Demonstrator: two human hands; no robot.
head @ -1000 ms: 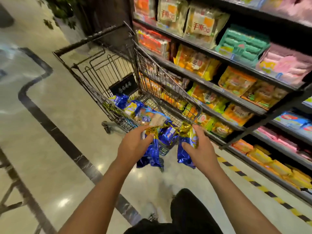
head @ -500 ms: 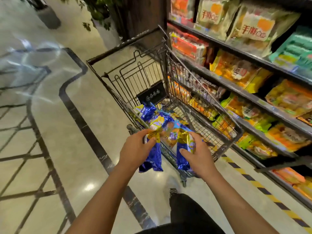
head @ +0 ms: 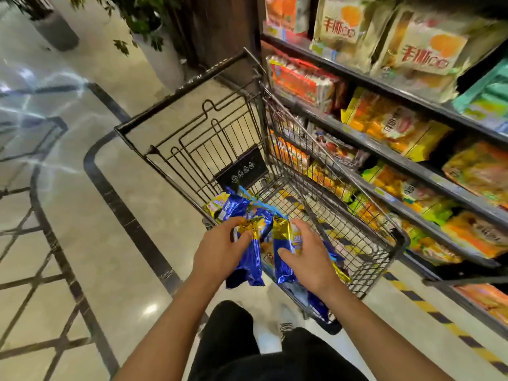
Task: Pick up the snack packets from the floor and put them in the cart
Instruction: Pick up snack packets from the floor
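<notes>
Gripping a blue-and-gold foil snack packet by its gold top, the left hand hangs it above the near rim of the black wire shopping cart. Just beside it, the right hand curls round a second blue-and-gold foil packet over the basket. More blue packets lie inside the cart, which stands beside dark shelves of bagged snacks.

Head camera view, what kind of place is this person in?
Most likely a supermarket or grocery shop aisle. A wire shopping cart stands beside dark shelves stacked with bagged snacks, and both hands hold blue and gold snack packets at the cart.
</notes>
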